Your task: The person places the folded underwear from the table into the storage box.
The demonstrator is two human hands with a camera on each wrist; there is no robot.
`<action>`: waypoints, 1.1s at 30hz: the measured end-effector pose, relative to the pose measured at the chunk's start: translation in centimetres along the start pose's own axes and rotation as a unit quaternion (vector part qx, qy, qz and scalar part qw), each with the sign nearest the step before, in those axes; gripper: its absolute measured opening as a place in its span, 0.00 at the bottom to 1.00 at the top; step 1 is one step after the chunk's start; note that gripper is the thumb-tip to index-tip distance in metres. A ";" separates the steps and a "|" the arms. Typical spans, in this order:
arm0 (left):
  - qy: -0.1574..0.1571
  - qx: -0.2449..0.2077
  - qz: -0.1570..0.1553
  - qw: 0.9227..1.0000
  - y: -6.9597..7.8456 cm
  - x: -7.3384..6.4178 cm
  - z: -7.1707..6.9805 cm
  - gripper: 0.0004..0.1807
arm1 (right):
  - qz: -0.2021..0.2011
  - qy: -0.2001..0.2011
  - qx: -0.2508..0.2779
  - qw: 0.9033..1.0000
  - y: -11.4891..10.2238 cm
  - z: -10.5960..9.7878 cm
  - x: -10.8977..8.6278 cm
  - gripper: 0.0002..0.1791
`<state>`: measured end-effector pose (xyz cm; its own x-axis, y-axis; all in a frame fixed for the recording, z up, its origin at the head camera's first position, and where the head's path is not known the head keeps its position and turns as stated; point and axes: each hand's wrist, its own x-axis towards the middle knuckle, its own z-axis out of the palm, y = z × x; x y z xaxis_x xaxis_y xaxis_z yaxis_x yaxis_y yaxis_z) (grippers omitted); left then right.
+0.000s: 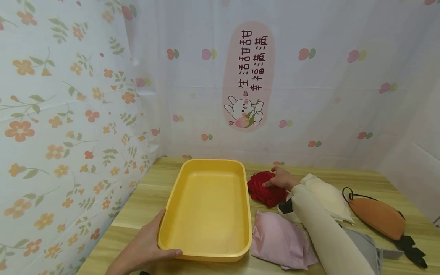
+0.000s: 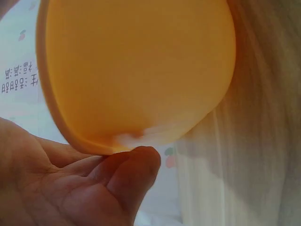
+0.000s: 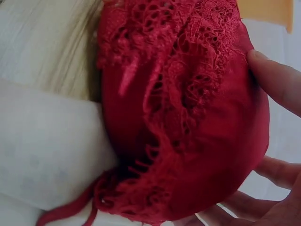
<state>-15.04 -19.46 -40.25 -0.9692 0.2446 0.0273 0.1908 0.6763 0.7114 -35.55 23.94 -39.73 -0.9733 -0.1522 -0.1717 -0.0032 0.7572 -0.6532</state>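
My left hand (image 1: pixel 146 242) grips the near left corner of a deep yellow plastic tray (image 1: pixel 206 257). Its thumb lies along the front wall, while the other fingers go up the left side, partly hidden. In the left wrist view, the tray's curved wall (image 2: pixel 141 70) rises above the hand (image 2: pixel 89 188). Just right of the tray, my right hand (image 1: pixel 282 179) holds a red lace bra (image 1: pixel 262 191). The right wrist view shows thumb and fingers spread round the satin cup (image 3: pixel 225 141) of that bra, with a thin red strap at lower left.
A pink satin garment (image 1: pixel 280 240) lies right of the tray's front. Under and beyond the right sleeve are a cream garment (image 1: pixel 326 194), a grey one (image 1: pixel 361 244) and a black-and-white piece (image 1: pixel 286 207). An orange item with black cord (image 1: pixel 378 215) lies far right. Patterned curtains enclose the wooden table.
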 end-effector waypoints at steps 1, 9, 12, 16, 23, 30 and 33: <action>0.003 0.000 0.004 1.000 0.0 0.0 0.1 0.67 | 0.002 0.001 0.003 1.000 0.0 0.0 0.0 0.50; 0.018 -0.010 0.034 0.999 -0.5 0.0 0.6 0.66 | 0.029 0.008 0.014 0.999 0.0 0.3 0.2 0.52; 0.025 -0.002 0.040 0.999 -0.6 -0.1 0.6 0.66 | 0.035 0.011 0.019 0.999 0.1 0.3 0.4 0.53; 0.028 0.012 0.040 0.999 -0.7 -0.1 0.5 0.68 | 0.056 0.022 0.023 0.998 0.3 0.3 0.7 0.55; 0.033 0.021 0.040 0.998 -0.8 -0.2 0.5 0.68 | 0.078 0.039 0.006 0.996 0.2 0.5 0.9 0.53; 0.030 0.021 0.054 0.998 -1.1 0.0 0.5 0.66 | 0.098 0.036 0.033 0.994 0.0 1.1 1.1 0.31; 0.030 0.022 0.054 0.998 -1.1 0.1 0.5 0.66 | 0.097 0.039 0.046 0.993 -0.1 1.4 1.1 0.28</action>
<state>-15.22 -19.83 -41.39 -0.9498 0.2773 0.1446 0.3002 0.6786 0.6704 -36.31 22.77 -40.86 -0.9684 0.0443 -0.2455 0.2044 0.7053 -0.6788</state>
